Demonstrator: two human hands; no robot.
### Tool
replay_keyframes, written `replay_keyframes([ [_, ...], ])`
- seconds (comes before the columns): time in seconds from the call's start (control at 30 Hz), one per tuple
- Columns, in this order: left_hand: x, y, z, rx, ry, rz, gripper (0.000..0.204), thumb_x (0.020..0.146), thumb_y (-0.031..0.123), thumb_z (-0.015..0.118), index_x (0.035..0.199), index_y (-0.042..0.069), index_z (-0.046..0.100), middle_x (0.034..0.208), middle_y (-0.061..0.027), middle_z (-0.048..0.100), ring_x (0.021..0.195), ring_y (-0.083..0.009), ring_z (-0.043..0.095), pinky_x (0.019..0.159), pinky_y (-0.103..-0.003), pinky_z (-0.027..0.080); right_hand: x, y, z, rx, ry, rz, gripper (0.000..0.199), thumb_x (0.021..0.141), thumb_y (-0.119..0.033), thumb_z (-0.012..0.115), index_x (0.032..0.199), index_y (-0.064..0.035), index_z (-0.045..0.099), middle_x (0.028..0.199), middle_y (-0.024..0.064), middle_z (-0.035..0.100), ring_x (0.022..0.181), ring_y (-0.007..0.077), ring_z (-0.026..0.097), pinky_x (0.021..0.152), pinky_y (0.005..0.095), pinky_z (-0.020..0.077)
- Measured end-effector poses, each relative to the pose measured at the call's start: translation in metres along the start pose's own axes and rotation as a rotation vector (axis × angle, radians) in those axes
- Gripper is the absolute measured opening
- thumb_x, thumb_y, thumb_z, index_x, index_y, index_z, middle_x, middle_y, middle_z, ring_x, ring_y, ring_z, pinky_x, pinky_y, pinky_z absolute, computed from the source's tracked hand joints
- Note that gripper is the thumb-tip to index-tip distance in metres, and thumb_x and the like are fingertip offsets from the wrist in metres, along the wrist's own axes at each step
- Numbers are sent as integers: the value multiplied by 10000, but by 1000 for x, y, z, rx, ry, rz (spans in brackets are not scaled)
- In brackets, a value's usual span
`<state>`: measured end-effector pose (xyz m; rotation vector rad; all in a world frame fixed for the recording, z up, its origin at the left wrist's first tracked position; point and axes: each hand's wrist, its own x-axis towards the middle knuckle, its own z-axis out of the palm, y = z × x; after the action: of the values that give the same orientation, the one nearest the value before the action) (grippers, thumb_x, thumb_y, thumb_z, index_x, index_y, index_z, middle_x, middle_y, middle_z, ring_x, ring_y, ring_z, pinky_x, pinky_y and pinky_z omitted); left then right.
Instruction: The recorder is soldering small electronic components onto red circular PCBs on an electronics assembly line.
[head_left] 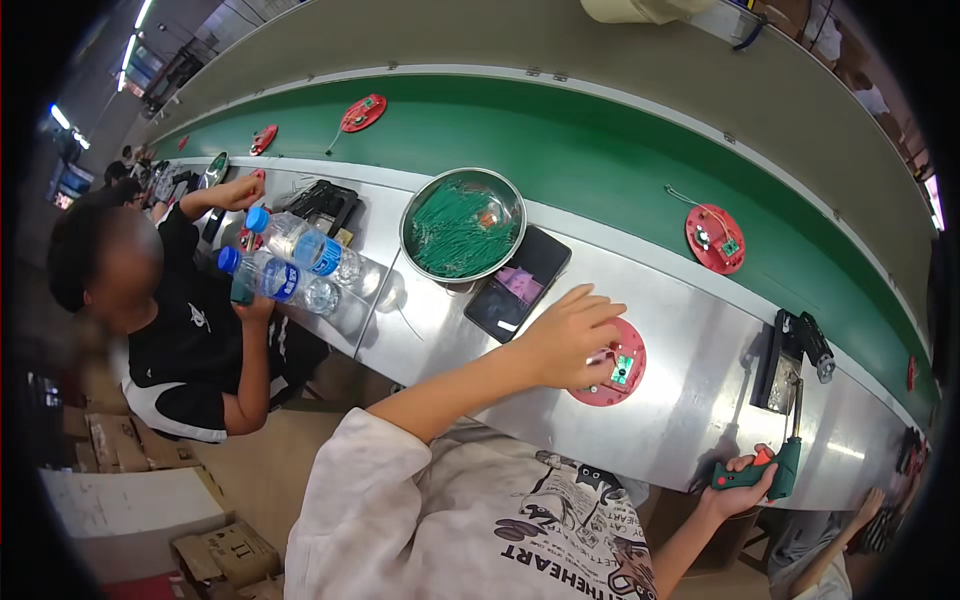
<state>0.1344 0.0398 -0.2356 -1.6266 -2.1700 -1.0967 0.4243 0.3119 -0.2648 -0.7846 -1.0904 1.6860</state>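
Red round disc with a small green board lies on the shiny bench; the left hand rests on it, fingers curled loosely. The right hand grips a green screwdriver

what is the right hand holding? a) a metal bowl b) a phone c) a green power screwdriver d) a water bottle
c: the right hand grips a green power screwdriver at the bench edge, while the left hand rests on the red disc.
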Motion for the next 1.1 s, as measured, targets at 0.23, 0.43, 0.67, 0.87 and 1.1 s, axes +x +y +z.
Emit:
replay_keyframes([
  [0.23, 5, -50, -77, 176, 169, -303, 121, 828, 107, 740, 922, 31, 743, 943, -137, 739, 911, -331, 698, 824, -441, 550, -2, 0, 3, -23, 60, -10, 403, 1098, -387, 452, 1110, -7, 588, 660, 31, 511, 566, 117, 469, 543, 252, 398],
  [0.43, -16, -82, -110, 663, -89, -457, 120, 802, 79, 679, 890, 15, 729, 883, -147, 696, 900, -339, 656, 795, -474, 546, -4, -3, 7, -50, 25, -33, 383, 1099, -377, 458, 1105, -19, 595, 679, 20, 517, 598, 106, 466, 562, 247, 388],
  [0.67, -27, -93, -105, 578, -98, -533, 134, 857, 74, 657, 956, 7, 717, 928, -152, 691, 898, -355, 643, 822, -462, 543, -5, -3, 9, -65, 47, -45, 379, 1100, -374, 447, 1097, -24, 592, 654, 20, 499, 562, 115, 453, 536, 249, 380],
  [0.87, -25, -84, -109, 360, 113, -467, 68, 892, 41, 678, 932, -9, 656, 923, -149, 679, 922, -371, 643, 817, -453, 528, -2, -1, 6, -54, 70, -37, 377, 1096, -378, 445, 1088, -31, 591, 653, 19, 494, 556, 119, 451, 527, 250, 375],
  [1.1, -12, -46, -107, -5, 249, -446, 73, 963, 25, 650, 1013, -28, 661, 918, -151, 720, 799, -300, 716, 748, -356, 551, -2, 1, 6, -78, 83, -63, 406, 1087, -412, 456, 1102, -29, 590, 654, 9, 490, 557, 112, 452, 522, 253, 370],
])
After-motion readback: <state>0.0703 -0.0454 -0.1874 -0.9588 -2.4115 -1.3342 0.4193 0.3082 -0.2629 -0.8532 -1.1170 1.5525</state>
